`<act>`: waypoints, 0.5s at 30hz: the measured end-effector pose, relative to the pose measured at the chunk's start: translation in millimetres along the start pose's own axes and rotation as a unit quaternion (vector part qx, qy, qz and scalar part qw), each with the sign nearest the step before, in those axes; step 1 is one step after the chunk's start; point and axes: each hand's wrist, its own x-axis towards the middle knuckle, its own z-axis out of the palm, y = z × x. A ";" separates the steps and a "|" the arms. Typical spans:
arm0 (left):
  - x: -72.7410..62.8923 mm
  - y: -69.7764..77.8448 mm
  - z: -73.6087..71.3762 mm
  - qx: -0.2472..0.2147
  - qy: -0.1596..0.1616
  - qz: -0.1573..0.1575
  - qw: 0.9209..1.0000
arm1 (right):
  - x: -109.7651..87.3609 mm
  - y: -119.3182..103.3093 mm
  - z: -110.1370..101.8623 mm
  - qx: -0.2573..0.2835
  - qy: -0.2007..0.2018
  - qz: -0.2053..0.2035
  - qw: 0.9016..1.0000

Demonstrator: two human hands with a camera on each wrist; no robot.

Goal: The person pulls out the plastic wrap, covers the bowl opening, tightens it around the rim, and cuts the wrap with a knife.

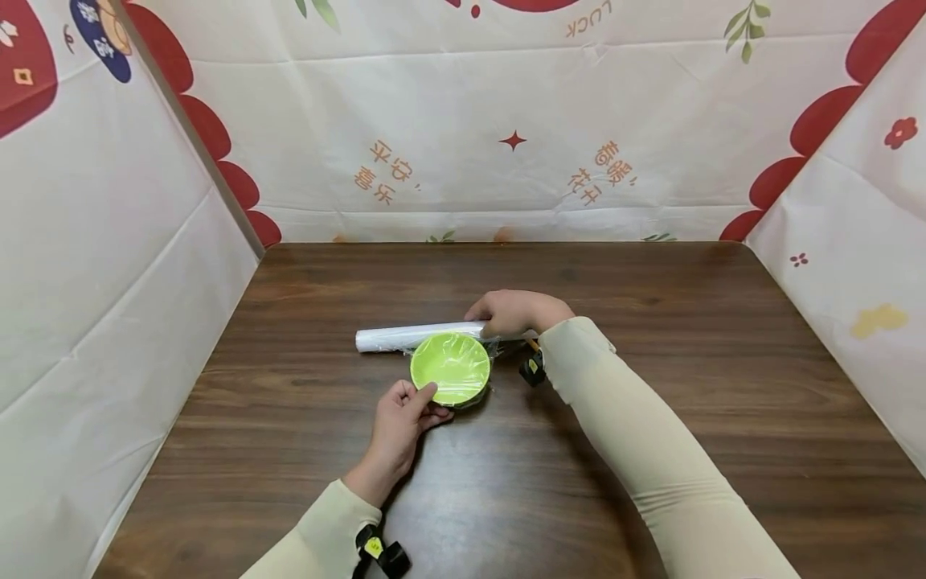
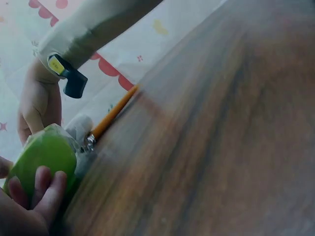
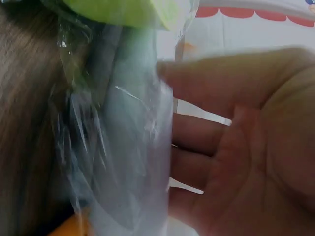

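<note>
A light-green bowl, its mouth covered by clear cling film, is tilted near the middle of the table. My left hand grips its near rim, thumb on top and fingers beneath; the left wrist view shows those fingers against the green side. Just behind the bowl lies a white cling film roll. My right hand holds this roll near its right end, thumb on one side and fingers curled behind it. Loose crinkled film hangs between roll and bowl.
An orange stick-like handle lies on the brown wood-grain table beside the roll's right end. Printed white cloth walls rise behind the table and on both sides. Each wrist wears a small black camera.
</note>
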 end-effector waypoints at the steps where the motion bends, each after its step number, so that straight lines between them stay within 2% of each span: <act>1: 0.8 -1.0 0.2 0.003 -0.001 0.000 1.000 | -0.7 -0.1 0.5 -0.002 0.006 0.002 1.000; 5: 4.6 -1.3 0.0 0.013 -0.006 0.005 1.000 | -5.3 -1.2 1.3 -0.015 0.042 0.000 0.999; 9: 8.8 3.2 -4.0 0.034 -0.004 0.008 0.999 | -14.1 -3.4 0.0 -0.014 0.061 -0.003 0.998; 12: 12.9 8.9 -10.2 0.055 -0.001 0.008 0.998 | -22.6 -3.1 2.0 0.014 0.073 -0.005 0.997; 15: 18.3 16.9 -17.2 0.082 -0.014 0.008 0.996 | -32.6 2.3 9.5 0.057 0.094 -0.011 0.994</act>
